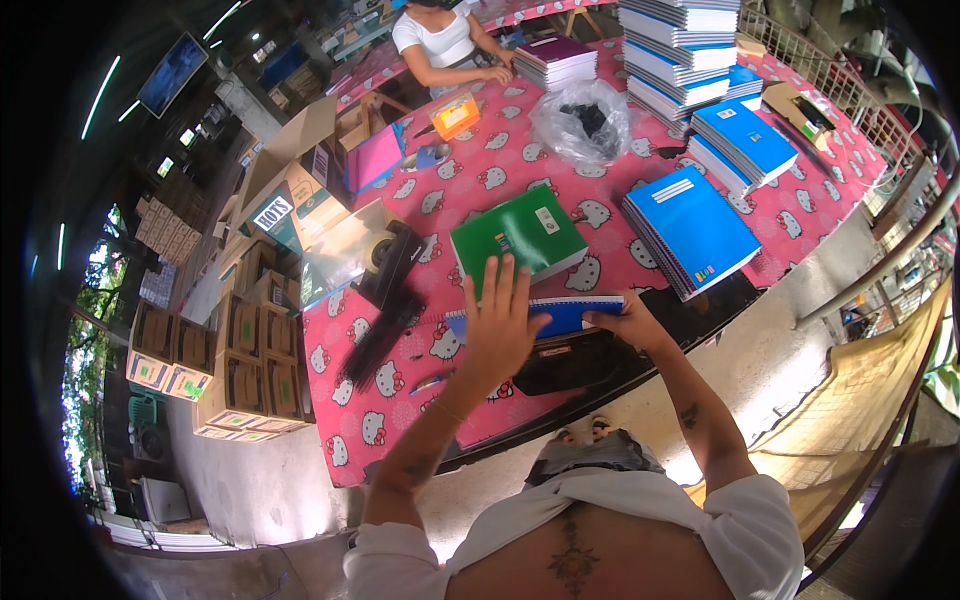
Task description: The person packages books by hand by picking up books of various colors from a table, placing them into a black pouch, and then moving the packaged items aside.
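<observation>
A blue spiral notebook stands tilted on its edge near the table's front, its wire coil along the top. My right hand grips its right end, thumb on the near side. My left hand is open, fingers stretched out, over the notebook's left end; whether it presses on it I cannot tell. Just beyond lies a green notebook, apparently on top of a stack, its near edge partly behind my left fingers. To the right sits a stack of blue spiral notebooks.
A tape dispenser stands left, beside an open carton. Tall notebook stacks, a clear plastic bag and an orange box are farther back. A black bag lies at the front edge. Another person works across the table.
</observation>
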### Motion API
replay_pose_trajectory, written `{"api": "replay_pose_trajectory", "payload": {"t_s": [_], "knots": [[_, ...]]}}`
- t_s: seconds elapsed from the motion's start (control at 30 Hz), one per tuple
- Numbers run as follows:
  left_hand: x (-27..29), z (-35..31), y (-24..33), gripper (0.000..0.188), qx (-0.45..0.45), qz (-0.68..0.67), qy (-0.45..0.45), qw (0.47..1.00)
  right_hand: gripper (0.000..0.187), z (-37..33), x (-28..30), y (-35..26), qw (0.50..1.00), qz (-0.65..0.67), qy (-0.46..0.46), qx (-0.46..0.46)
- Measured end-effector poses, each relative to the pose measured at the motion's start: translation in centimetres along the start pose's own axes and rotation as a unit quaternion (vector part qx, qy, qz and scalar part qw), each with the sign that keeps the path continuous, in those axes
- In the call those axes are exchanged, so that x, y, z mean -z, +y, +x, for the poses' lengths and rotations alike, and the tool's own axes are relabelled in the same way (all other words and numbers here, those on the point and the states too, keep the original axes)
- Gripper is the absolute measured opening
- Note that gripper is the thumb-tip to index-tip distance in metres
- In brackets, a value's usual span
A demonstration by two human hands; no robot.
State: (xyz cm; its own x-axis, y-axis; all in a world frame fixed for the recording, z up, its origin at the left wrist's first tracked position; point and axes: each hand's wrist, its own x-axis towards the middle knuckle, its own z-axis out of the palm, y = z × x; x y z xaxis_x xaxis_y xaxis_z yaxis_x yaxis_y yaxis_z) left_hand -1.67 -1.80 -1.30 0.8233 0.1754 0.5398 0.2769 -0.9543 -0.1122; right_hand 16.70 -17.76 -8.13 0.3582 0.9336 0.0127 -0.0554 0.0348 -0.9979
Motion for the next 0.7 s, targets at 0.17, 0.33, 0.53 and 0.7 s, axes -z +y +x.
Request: {"api": "replay_pose_trajectory", "payload": {"t_s": [0.17, 0.33, 0.53, 0.7], "knots": [[-2.9, -4.1, 3.0, 0.079, 0.056, -0.018, -0.088, 0.994, 0.029, 0.8, 0.5, 0.8, 0.999, 0.0, -0.007, 0.046], [-2.3, 1.2, 0.7, 0.081, 0.016, 0.028, -0.095, 0.995, 0.028, 0.5, 0.7, 1.0, 0.999, -0.001, -0.012, 0.041], [-1.0, 2.8, 1.7, 0.09, 0.061, 0.134, -0.112, 0.983, 0.025, 0.6, 0.9, 1.1, 0.998, -0.012, -0.01, 0.055], [-2.1, 0.1, 4.5, 0.091, -0.103, 0.08, -0.184, 0.974, 0.022, 1.0, 1.1, 0.8, 0.996, 0.032, -0.022, 0.077]]}}
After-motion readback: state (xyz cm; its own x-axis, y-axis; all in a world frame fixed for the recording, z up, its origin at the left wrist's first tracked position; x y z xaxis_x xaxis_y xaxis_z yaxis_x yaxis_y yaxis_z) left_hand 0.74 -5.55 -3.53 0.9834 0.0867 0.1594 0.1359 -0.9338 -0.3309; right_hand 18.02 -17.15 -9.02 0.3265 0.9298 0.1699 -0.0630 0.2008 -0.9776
